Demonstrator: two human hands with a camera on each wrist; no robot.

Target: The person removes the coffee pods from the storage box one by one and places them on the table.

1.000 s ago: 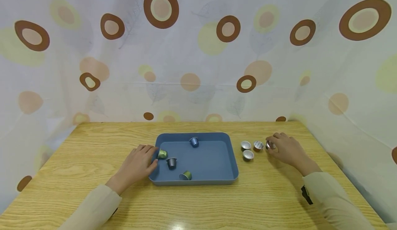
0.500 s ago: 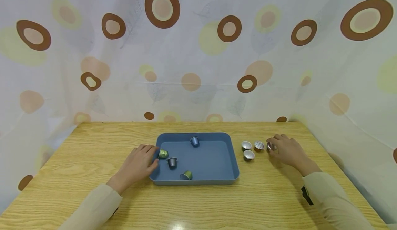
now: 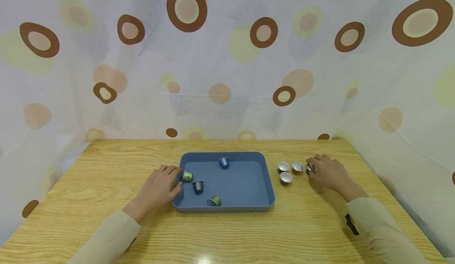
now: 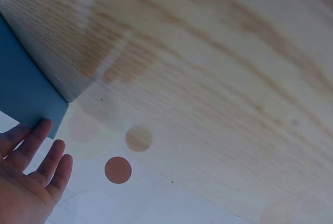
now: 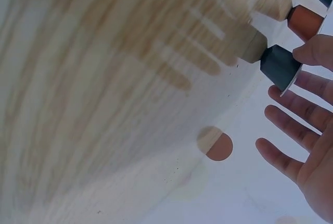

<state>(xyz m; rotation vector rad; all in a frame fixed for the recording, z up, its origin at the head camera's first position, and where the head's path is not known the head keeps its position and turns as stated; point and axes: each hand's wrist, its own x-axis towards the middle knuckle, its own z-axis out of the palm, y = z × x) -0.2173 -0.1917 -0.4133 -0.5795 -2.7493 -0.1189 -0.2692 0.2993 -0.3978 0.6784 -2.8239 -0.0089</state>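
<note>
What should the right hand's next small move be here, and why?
Probably lift the dark capsule straight up: the right hand has its thumb and fingers about its rim, its narrow end rests on the table, and four capsules already lie in the blue tray.

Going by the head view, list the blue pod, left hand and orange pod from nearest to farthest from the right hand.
1. Orange pod: on the table, just left of the right hand.
2. Blue pod: in the tray, toward its far side.
3. Left hand: at the tray's left end.
</note>
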